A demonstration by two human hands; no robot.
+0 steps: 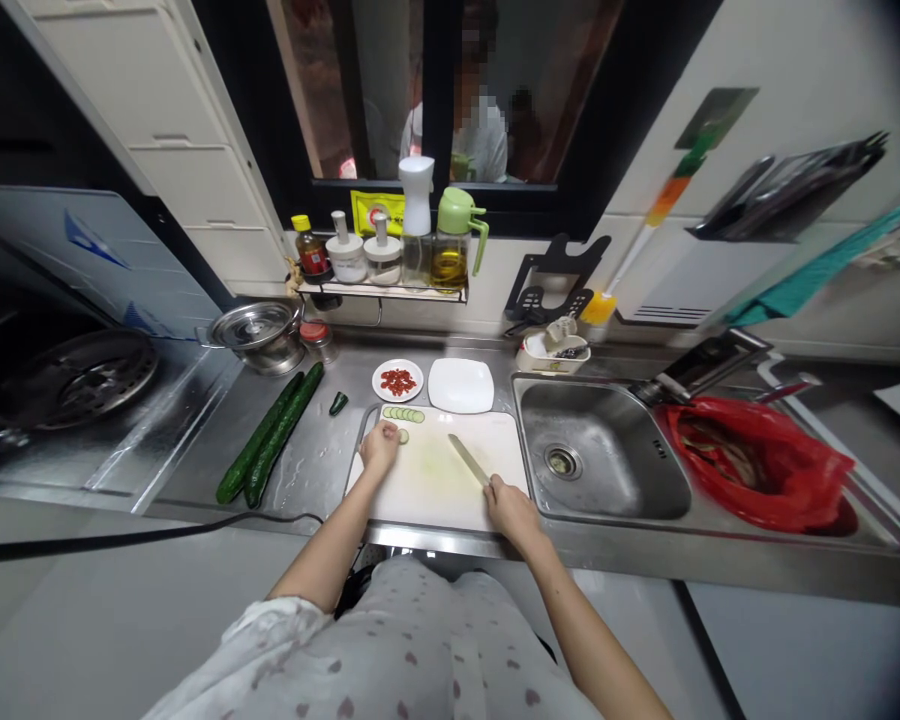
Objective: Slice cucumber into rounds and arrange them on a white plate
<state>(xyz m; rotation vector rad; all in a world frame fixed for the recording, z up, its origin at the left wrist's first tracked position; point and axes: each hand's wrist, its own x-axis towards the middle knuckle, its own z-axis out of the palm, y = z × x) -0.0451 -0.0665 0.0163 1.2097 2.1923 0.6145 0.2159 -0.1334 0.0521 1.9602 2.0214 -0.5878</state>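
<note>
My right hand (pixel 513 512) grips a kitchen knife (pixel 468 458) by its handle, the blade lying low over the white cutting board (pixel 450 500) and pointing up and to the left. At the board's left edge, my left hand (pixel 380 447) is closed, thumb and fingers pinched around what looks like a cucumber slice. Another cucumber slice (pixel 403 437) lies on the board beside these fingertips. Just above, a row of overlapping cucumber slices (pixel 403 414) runs along the far left corner. Two whole cucumbers (pixel 270 435) rest on the steel counter, and a short cucumber end (pixel 338 403) sits near them.
Behind the board stand a plate of chopped red pieces (pixel 397 394) and a white plate (pixel 461 372). The sink (pixel 600 450) adjoins on the right, with a red plastic bag (pixel 757 465) beyond. A lidded pot (pixel 259 335) and jar (pixel 316 341) stand back left, below a condiment shelf (pixel 382 288).
</note>
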